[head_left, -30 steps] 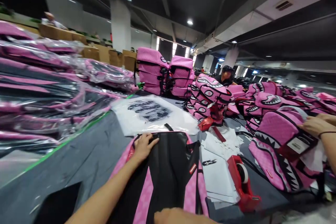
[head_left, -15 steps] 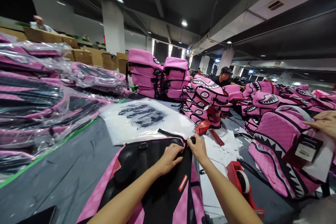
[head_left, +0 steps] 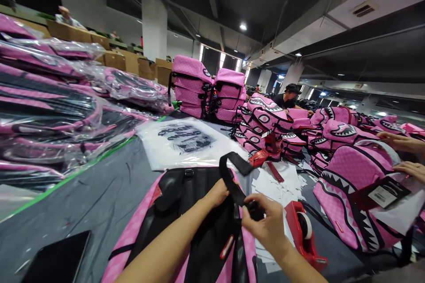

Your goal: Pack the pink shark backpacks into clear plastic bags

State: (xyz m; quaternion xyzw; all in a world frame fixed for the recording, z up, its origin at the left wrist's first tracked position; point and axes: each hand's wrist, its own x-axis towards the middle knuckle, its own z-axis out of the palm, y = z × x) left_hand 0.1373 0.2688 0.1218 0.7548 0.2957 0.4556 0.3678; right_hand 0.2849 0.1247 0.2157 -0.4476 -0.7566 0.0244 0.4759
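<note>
A pink and black backpack (head_left: pixel 199 230) lies in front of me with its black strap side up. My right hand (head_left: pixel 267 221) pinches a black webbing strap (head_left: pixel 229 177) close to a dark buckle or slider, partly covered by the fingers. The strap's free end loops upward and folds over above the bag. At the upper part of the backpack, my left hand (head_left: pixel 218 192) is closed by the same strap, its fingertips hidden behind the webbing. A printed clear plastic bag (head_left: pixel 156 152) lies flat beyond the backpack.
A red tape dispenser (head_left: pixel 300 239) and white paper pieces (head_left: pixel 285 185) lie to the right. A black phone (head_left: pixel 58 258) rests at left. Plastic-wrapped backpacks (head_left: pixel 46 110) pile up on the left. At right, another person's hands (head_left: pixel 410 170) touch a pink backpack (head_left: pixel 352 190).
My right hand has moved right and toward me, pulling the strap away from the backpack. The strap's free end has risen into a loop. The view has shifted, showing more of the phone.
</note>
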